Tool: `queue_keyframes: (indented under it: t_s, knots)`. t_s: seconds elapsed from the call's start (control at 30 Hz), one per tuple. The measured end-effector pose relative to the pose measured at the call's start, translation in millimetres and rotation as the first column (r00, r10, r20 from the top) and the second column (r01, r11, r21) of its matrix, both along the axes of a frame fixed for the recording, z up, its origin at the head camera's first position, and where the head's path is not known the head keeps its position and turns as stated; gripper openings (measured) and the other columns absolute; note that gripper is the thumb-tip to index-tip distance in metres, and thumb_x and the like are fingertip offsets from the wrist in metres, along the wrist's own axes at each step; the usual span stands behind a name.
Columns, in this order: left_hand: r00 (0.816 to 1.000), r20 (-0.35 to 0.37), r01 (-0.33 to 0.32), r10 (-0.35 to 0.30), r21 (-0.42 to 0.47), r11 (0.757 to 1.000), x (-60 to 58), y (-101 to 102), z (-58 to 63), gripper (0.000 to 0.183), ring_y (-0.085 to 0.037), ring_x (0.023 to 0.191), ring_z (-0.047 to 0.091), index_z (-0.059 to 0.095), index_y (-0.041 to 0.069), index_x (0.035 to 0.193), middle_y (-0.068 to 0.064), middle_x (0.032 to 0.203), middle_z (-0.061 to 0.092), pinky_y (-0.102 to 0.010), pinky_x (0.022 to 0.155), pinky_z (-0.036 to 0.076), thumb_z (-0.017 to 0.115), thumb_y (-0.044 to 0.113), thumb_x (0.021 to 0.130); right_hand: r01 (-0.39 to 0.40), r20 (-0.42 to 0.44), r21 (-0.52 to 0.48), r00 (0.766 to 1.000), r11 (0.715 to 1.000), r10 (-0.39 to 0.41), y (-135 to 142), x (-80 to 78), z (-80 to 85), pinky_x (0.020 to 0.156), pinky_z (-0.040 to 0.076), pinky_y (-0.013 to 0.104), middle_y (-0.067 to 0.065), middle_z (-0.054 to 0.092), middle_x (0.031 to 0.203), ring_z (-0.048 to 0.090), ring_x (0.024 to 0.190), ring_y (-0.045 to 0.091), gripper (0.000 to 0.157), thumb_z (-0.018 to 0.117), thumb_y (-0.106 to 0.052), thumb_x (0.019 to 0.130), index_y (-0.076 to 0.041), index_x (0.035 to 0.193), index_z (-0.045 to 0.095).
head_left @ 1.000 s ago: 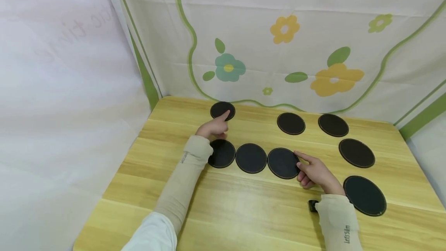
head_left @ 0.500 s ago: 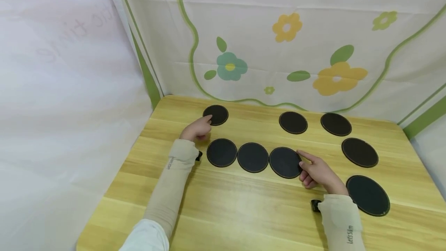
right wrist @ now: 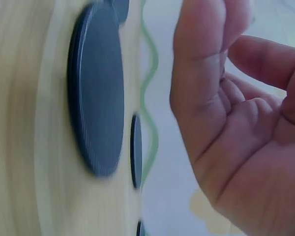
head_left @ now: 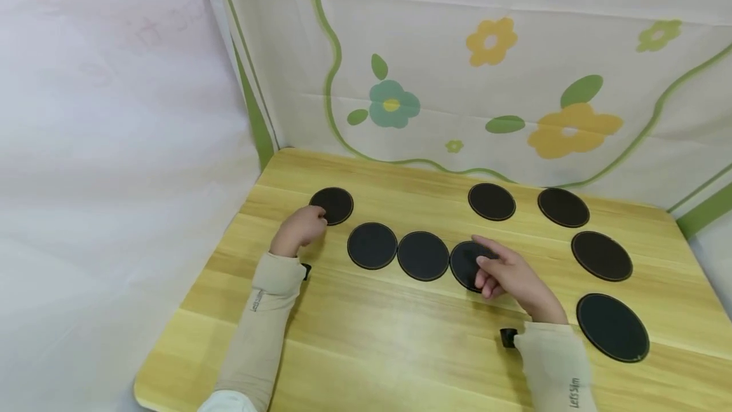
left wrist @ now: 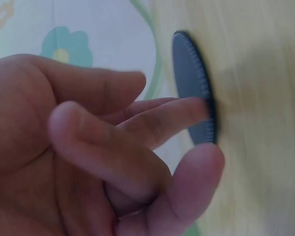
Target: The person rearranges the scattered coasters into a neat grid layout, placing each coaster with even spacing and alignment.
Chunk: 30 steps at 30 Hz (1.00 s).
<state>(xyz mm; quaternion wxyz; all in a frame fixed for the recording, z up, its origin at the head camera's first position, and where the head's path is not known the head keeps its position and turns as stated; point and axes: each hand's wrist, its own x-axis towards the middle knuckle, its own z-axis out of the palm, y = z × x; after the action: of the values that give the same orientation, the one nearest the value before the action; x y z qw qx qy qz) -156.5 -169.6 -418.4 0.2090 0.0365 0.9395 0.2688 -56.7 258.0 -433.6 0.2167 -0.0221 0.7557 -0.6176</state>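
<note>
My left hand (head_left: 301, 227) reaches over a round black coaster (head_left: 336, 204) at the far left of the table. In the left wrist view its extended fingers touch the flat coaster (left wrist: 189, 73), while other fingers bend inward. Three more coasters lie side by side across the middle: a left one (head_left: 372, 245), a middle one (head_left: 423, 256) and a right one (head_left: 464, 264). Over that right one hovers my right hand (head_left: 517, 281), index finger extended, covering part of it. The right wrist view has this hand apart from the coaster (right wrist: 101, 93), holding nothing.
Several more black coasters lie to the right: one at the back (head_left: 492, 201), one beside it (head_left: 563, 207), one farther right (head_left: 602, 255) and one by the right forearm (head_left: 613, 327). The wooden table (head_left: 366, 342) meets a flowered cloth wall (head_left: 434, 81) behind.
The far-left coaster has slid left and nearer under my left hand. My right hand has come off the row's right coaster edge and now hangs over it. The view has shifted slightly.
</note>
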Motion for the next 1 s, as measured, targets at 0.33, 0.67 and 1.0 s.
queue_keyframes:
  t_s: [0.33,0.67,1.0]
  knots:
    - [0.995,0.063,-0.073,0.077,-0.072,0.995,34.0,-22,14.5,0.045,-0.016,0.045,0.050,0.065,0.003,0.077,-0.007,0.057,0.058,-0.033,0.055,0.045,0.047,0.031,0.108,-0.143,-0.073,-0.024,0.987,0.989,0.141,-85,0.8,0.9,0.037,0.038,0.027,0.009,0.055,0.061,0.038,0.039,0.013,0.043,0.051,-0.014,0.108,-0.001,0.148,0.047]
    - [0.965,0.248,0.042,-0.086,0.177,0.983,48.8,-36,5.9,0.035,-0.018,0.053,0.059,0.072,0.002,0.107,-0.013,0.073,0.070,-0.032,0.057,0.053,0.053,0.031,0.107,0.178,-0.226,-0.100,0.954,0.979,-0.197,-187,6.2,-5.3,0.048,0.039,0.027,0.012,0.055,0.061,0.046,0.049,0.016,0.017,0.060,-0.008,0.099,0.003,0.105,0.073]
    - [0.999,0.036,-0.003,0.002,0.009,1.000,51.4,-42,7.8,0.030,-0.019,0.060,0.048,0.068,0.002,0.099,-0.006,0.075,0.056,-0.033,0.061,0.041,0.054,0.028,0.106,-0.203,-0.113,0.246,0.965,0.948,0.236,-228,22.3,-21.6,0.062,0.045,0.030,0.005,0.065,0.067,0.057,0.059,0.013,0.039,0.057,-0.020,0.101,0.004,0.131,0.064]
